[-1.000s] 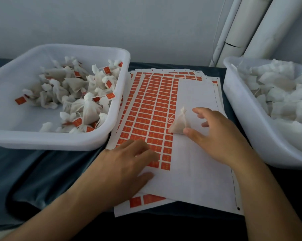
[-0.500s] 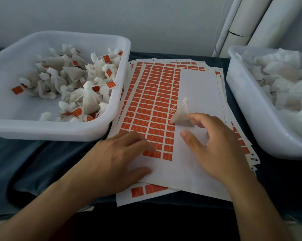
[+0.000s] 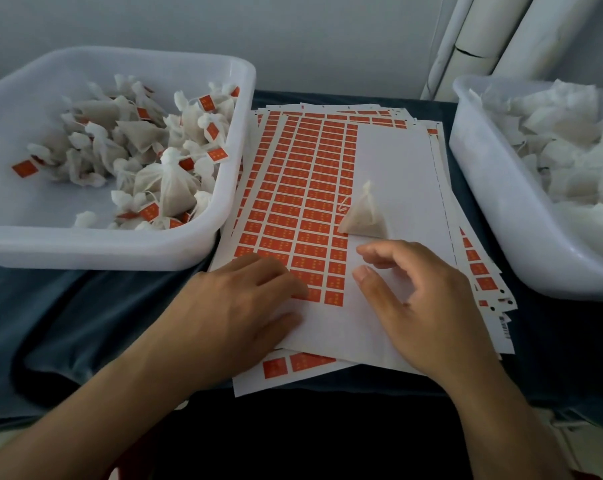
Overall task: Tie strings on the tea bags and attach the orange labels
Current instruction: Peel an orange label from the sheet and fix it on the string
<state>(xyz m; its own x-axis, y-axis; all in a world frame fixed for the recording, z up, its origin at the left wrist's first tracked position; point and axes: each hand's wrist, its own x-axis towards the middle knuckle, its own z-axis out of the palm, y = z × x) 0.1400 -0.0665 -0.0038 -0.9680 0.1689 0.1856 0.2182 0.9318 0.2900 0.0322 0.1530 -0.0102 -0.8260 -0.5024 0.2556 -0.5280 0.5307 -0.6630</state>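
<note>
A worker's left hand (image 3: 248, 306) lies flat, fingers straight, on the top label sheet (image 3: 393, 161), pinning it near the last orange labels (image 3: 303, 202) of the bottom rows. The right hand (image 3: 421, 306) hovers w/ thumb and forefinger curled and slightly apart, holding nothing, just short of a lone tea bag (image 3: 362, 220) that sits on the sheet's bare white part, its string looped beside it. Risks: the sheets are fanned loosely, so peeling a label w/o firm hold-down could slide the stack; the light bag may tip or skid if nudged. Finished bags fill the left tub (image 3: 120, 251); unlabelled ones the right tub (image 3: 501, 209).
</note>
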